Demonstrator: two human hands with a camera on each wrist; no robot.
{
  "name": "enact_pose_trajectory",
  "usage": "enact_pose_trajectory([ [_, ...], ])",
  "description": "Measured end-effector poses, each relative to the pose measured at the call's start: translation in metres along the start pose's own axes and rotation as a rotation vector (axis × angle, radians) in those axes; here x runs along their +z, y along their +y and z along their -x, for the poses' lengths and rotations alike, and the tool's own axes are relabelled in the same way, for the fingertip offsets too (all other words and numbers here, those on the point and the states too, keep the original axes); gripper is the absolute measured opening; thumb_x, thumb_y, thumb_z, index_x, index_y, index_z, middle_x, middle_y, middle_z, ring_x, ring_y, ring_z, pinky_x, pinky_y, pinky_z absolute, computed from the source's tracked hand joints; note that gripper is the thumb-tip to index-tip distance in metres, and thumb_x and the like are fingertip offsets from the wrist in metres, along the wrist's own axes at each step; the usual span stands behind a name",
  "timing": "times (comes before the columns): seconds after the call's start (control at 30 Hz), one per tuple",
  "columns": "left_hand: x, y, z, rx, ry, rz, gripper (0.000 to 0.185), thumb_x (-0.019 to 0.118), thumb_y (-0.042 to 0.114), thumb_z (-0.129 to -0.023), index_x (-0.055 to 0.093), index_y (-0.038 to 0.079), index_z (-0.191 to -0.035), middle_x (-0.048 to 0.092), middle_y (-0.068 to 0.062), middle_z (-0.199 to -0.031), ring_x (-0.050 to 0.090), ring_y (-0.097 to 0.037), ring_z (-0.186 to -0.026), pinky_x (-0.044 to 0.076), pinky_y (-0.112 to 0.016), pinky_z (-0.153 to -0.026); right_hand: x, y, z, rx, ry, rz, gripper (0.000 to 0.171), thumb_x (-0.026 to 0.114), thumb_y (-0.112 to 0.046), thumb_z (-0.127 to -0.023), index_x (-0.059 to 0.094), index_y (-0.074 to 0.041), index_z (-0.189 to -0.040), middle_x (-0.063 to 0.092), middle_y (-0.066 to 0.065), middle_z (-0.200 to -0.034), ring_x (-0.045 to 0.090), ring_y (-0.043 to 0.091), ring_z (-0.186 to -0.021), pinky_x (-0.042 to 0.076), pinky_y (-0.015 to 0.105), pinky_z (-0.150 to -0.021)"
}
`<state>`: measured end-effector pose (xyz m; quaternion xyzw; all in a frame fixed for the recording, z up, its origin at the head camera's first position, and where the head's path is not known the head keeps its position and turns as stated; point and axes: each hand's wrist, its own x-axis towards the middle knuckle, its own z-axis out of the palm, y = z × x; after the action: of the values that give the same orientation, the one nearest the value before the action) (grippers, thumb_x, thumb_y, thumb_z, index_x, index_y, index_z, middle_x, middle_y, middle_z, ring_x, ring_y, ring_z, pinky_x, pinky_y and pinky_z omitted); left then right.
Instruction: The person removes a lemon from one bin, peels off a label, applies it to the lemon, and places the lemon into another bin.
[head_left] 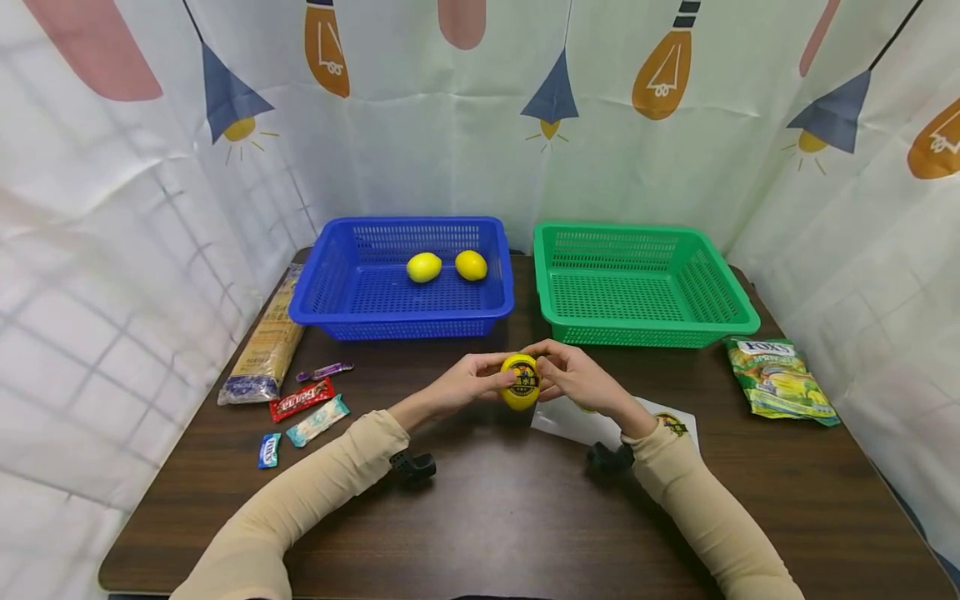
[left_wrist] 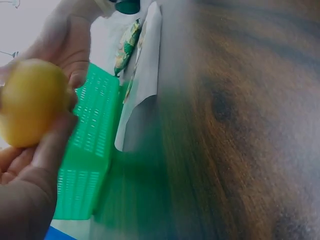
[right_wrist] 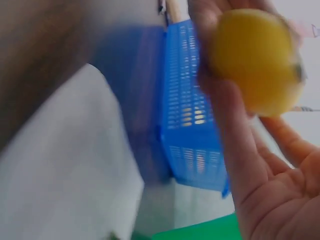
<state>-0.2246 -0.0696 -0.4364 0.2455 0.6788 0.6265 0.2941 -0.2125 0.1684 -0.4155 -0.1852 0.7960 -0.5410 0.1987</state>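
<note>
Both hands hold one yellow lemon (head_left: 520,382) with a dark round sticker, a little above the brown table (head_left: 487,517), in front of the two baskets. My left hand (head_left: 468,383) grips it from the left, and my right hand (head_left: 570,377) grips it from the right. The left wrist view shows the lemon (left_wrist: 32,102) against my left hand's fingers (left_wrist: 30,165). In the right wrist view the lemon (right_wrist: 255,60) sits blurred at my right hand's fingertips (right_wrist: 220,105). Two more lemons (head_left: 424,267) (head_left: 471,265) lie in the blue basket (head_left: 352,312).
The green basket (head_left: 652,333) stands empty at right of the blue one. A white sheet (head_left: 573,421) lies under my right wrist. A green snack bag (head_left: 780,381) lies at right. At left lie a long noodle packet (head_left: 266,337) and several small candy wrappers (head_left: 303,408).
</note>
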Motion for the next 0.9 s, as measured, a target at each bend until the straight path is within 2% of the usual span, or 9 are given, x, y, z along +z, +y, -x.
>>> enact_pose_trajectory([
  [0.17,0.004,0.003,-0.001,0.008,-0.017,-0.160,0.054,0.050,0.034,-0.104,0.038,0.013,-0.153,0.057,-0.017,-0.140,0.062,-0.021,-0.119,0.057,-0.040,-0.099,0.003,-0.007,-0.003,0.066,0.014,0.091,0.053,0.061,-0.050,-0.095,0.054,-0.015,-0.133,0.067,0.020,-0.120,0.071,0.024,-0.098,0.063,0.048,-0.078],
  [0.27,0.006,0.005,0.000,-0.003,-0.057,-0.175,0.056,0.049,0.031,-0.105,0.033,0.011,-0.155,0.055,-0.017,-0.141,0.059,-0.022,-0.121,0.056,-0.043,-0.100,0.006,-0.009,-0.004,0.094,0.017,0.087,0.051,0.066,-0.049,-0.092,0.055,-0.017,-0.131,0.068,0.019,-0.118,0.070,0.024,-0.099,0.063,0.048,-0.078],
  [0.37,0.009,0.005,0.001,-0.017,-0.074,-0.149,0.059,0.053,0.027,-0.103,0.030,0.011,-0.156,0.053,-0.017,-0.141,0.059,-0.023,-0.120,0.056,-0.047,-0.099,0.008,-0.010,-0.004,0.103,0.024,0.093,0.049,0.067,-0.048,-0.092,0.056,-0.017,-0.129,0.069,0.018,-0.116,0.070,0.022,-0.095,0.063,0.047,-0.076],
  [0.43,0.010,0.004,0.002,-0.008,-0.058,-0.142,0.061,0.058,0.026,-0.101,0.032,0.012,-0.155,0.055,-0.017,-0.138,0.061,-0.022,-0.116,0.058,-0.047,-0.097,0.010,-0.010,-0.005,0.098,0.033,0.104,0.049,0.068,-0.048,-0.092,0.057,-0.018,-0.129,0.069,0.017,-0.114,0.070,0.021,-0.091,0.063,0.046,-0.075],
  [0.63,0.013,0.000,0.003,0.056,0.021,-0.223,0.060,0.065,0.026,-0.097,0.041,0.012,-0.150,0.062,-0.015,-0.129,0.065,-0.016,-0.107,0.059,-0.031,-0.090,0.014,-0.013,-0.006,0.079,0.052,0.139,0.049,0.069,-0.050,-0.089,0.060,-0.019,-0.127,0.069,0.015,-0.109,0.070,0.018,-0.084,0.063,0.045,-0.075],
  [0.9,0.012,-0.003,0.005,0.105,0.024,-0.246,0.066,0.069,0.015,-0.094,0.038,0.001,-0.150,0.062,-0.021,-0.128,0.066,-0.019,-0.105,0.060,-0.028,-0.089,0.017,-0.011,-0.007,0.069,0.072,0.159,0.045,0.069,-0.050,-0.089,0.064,-0.020,-0.122,0.069,0.013,-0.111,0.069,0.019,-0.091,0.063,0.045,-0.076],
])
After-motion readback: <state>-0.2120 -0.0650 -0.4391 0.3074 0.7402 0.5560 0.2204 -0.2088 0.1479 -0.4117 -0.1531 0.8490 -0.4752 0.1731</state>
